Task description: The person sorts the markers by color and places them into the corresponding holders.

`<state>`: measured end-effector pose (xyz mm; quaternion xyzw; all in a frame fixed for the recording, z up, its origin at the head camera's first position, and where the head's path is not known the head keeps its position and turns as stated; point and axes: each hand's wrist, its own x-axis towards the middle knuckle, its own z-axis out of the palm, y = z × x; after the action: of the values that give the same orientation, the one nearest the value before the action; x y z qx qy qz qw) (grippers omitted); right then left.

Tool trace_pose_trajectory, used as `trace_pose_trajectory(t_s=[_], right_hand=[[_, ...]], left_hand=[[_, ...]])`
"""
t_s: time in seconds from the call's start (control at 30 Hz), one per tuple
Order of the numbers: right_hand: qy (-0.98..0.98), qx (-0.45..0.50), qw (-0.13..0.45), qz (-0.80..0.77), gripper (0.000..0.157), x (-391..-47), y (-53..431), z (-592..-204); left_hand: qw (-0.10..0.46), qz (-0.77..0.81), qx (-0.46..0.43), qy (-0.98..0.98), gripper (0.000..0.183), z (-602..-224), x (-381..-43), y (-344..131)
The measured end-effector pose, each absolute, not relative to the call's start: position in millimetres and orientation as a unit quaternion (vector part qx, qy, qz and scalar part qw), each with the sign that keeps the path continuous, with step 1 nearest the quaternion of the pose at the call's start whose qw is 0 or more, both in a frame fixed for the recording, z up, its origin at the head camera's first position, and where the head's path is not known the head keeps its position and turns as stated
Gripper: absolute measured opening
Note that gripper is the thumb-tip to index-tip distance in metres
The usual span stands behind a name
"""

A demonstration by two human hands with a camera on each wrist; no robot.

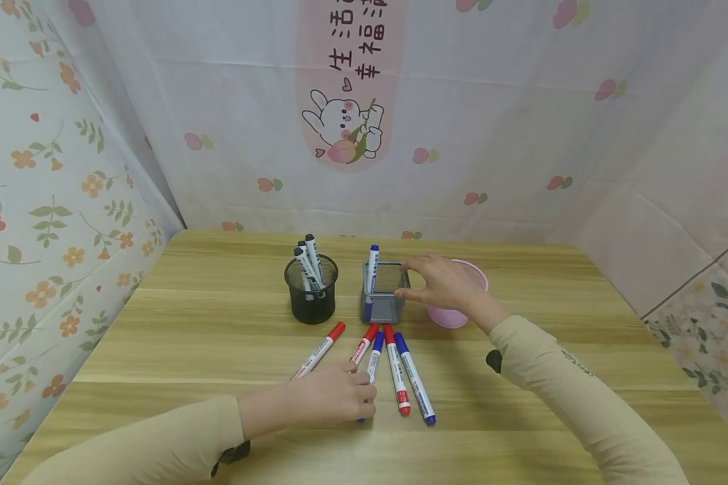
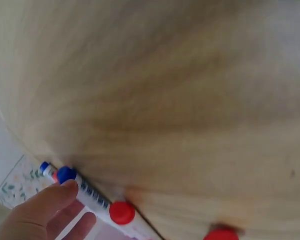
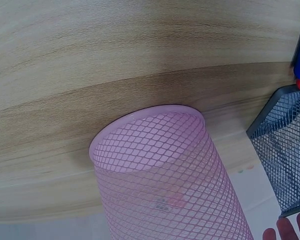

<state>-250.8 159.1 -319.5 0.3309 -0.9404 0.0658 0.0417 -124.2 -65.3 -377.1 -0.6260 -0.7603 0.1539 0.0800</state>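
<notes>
My left hand (image 1: 338,394) is low over the table, thumb and fingers around a blue-capped marker (image 1: 374,360). In the left wrist view the thumb lies against that marker's blue end (image 2: 66,174). My right hand (image 1: 445,283) is at the right side of a grey square mesh pen holder (image 1: 383,311), thumb and forefinger spread at its rim; whether they touch it is unclear. One blue-capped marker (image 1: 373,269) stands in this holder. Beside the left hand lie red markers (image 1: 321,350) (image 1: 361,347) (image 1: 397,370) and another blue marker (image 1: 416,380).
A round black mesh pen holder (image 1: 312,306) with several black-capped markers (image 1: 308,266) stands at the left. Partly behind the right hand is a pink round mesh holder (image 1: 447,318), seen closely in the right wrist view. A printed curtain (image 1: 491,135) hangs behind the wooden table (image 1: 206,323).
</notes>
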Motion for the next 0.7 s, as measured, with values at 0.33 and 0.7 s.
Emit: trace_pose_trajectory(t_s=[0.33, 0.7], right_hand=[[-0.939, 0.334, 0.041, 0.068, 0.054, -250.9, 159.3, -319.7], [-0.936, 0.338, 0.057, 0.073, 0.058, -250.8, 160.5, -322.2]], left_hand=[[0.116, 0.182, -0.631, -0.745, 0.012, -387.9, -121.2, -59.5], [0.126, 0.180, -0.639, -0.737, 0.011, -389.8, -122.4, -59.0]])
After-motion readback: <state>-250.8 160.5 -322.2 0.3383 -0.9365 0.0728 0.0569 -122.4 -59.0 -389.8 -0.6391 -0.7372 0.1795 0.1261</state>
